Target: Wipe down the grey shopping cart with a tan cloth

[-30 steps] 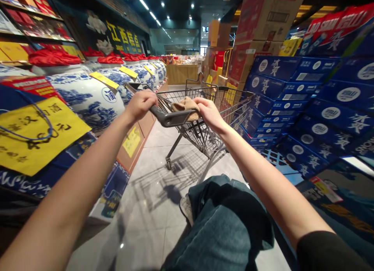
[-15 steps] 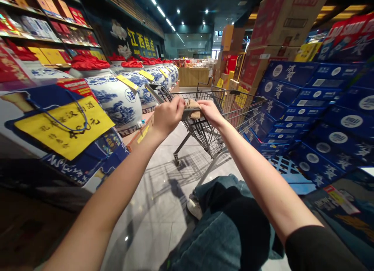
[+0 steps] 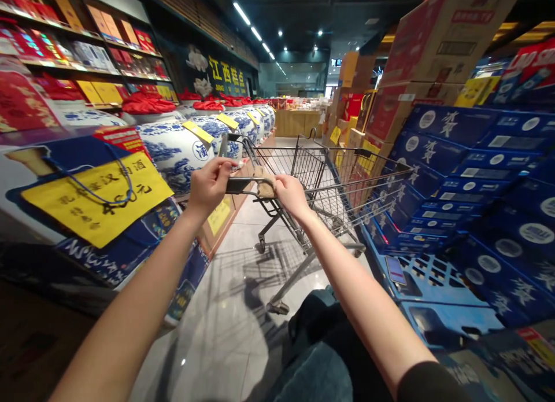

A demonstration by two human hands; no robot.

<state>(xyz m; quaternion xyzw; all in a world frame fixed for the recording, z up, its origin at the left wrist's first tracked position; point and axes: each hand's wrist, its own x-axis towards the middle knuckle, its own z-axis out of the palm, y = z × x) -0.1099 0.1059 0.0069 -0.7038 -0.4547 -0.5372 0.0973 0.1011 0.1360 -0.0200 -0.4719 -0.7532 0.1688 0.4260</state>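
Observation:
A grey wire shopping cart [image 3: 321, 170] stands at an angle in front of me, its basket showing no goods that I can make out. My left hand [image 3: 210, 186] is closed at the left end of the dark cart handle [image 3: 243, 184]. By its fingertips shows a small white and red thing [image 3: 239, 164], too small to name. My right hand [image 3: 293, 196] is closed at the handle's other end, against a tan, soft-looking piece of cloth [image 3: 266, 188] that lies over the handle. The fingers' undersides are hidden.
Blue-and-white jars [image 3: 167, 144] with red cloth tops line the left, behind a dark blue gift bag with a yellow price sign [image 3: 102, 199]. On the right, blue cartons [image 3: 446, 136] stand stacked on a blue pallet [image 3: 451, 301]. Tiled floor [image 3: 225, 327] runs ahead between them.
My left hand has slid left along the handle, away from the right hand and the tan cloth. Both hands and the handle sit lower in view, and the cart has turned slightly.

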